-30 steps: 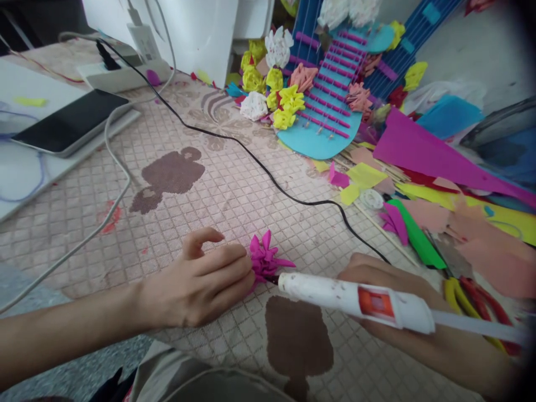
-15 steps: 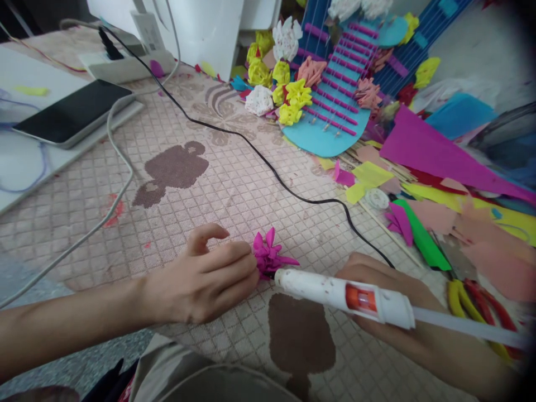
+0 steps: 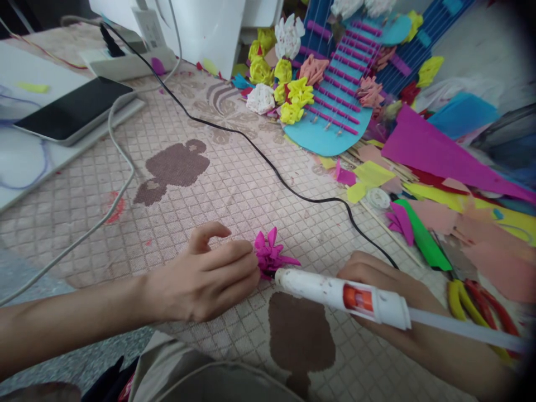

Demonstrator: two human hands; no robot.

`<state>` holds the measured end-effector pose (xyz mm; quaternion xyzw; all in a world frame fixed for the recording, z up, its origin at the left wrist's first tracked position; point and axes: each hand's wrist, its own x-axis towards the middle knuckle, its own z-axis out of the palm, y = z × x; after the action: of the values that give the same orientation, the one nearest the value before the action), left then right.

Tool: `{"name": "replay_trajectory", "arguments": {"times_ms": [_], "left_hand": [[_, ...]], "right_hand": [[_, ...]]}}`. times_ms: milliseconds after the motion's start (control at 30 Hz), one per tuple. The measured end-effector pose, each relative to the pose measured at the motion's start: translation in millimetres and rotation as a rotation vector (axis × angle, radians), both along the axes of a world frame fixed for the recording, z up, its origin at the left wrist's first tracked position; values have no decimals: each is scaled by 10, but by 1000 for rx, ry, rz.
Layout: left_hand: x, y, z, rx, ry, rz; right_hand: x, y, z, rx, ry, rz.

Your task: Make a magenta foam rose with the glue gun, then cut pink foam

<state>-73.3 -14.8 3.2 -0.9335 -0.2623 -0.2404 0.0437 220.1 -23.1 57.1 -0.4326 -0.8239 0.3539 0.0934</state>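
Note:
With fingers closed, my left hand (image 3: 218, 273) holds a magenta paper flower (image 3: 270, 254) by its left side, low over the tablecloth. The fingertips behind the flower are partly hidden. My right hand (image 3: 385, 285) is wrapped round a white hot glue gun (image 3: 314, 287), which hides most of the fingers. Its dark nozzle tip points left and meets the lower edge of the flower. A clear glue stick (image 3: 464, 329) sticks out of the gun's back end, and an orange part shows in its side window.
A black cable (image 3: 268, 162) runs across the patterned tablecloth (image 3: 221, 206) to the right hand. Scissors (image 3: 464, 307), a green-handled cutter (image 3: 427, 237) and paper scraps lie at right. Paper flowers surround a light-blue paper piece (image 3: 329, 134) behind. A phone (image 3: 75, 111) and power strip (image 3: 129, 61) are at left.
The orange part in the glue gun's window has shifted slightly. Both hands and the flower hold nearly the same place; the whole view has moved a little.

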Motion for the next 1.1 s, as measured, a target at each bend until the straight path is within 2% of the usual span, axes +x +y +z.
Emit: {"name": "replay_trajectory", "arguments": {"times_ms": [167,333,500,833,1100], "left_hand": [[-24,52,22,63,52,-64],[-24,62,35,51,53,-31],[-22,88,36,71,31,-66],[0,154,14,-216,-53,-95],[115,175,76,-538,-164,22]], "right_hand": [[-28,16,18,-7,-48,-16],[-31,36,29,19,-59,-6],[-13,38,18,44,-47,-9],[69,47,-4,2,49,-34],[69,53,-47,-34,66,-63]]}}
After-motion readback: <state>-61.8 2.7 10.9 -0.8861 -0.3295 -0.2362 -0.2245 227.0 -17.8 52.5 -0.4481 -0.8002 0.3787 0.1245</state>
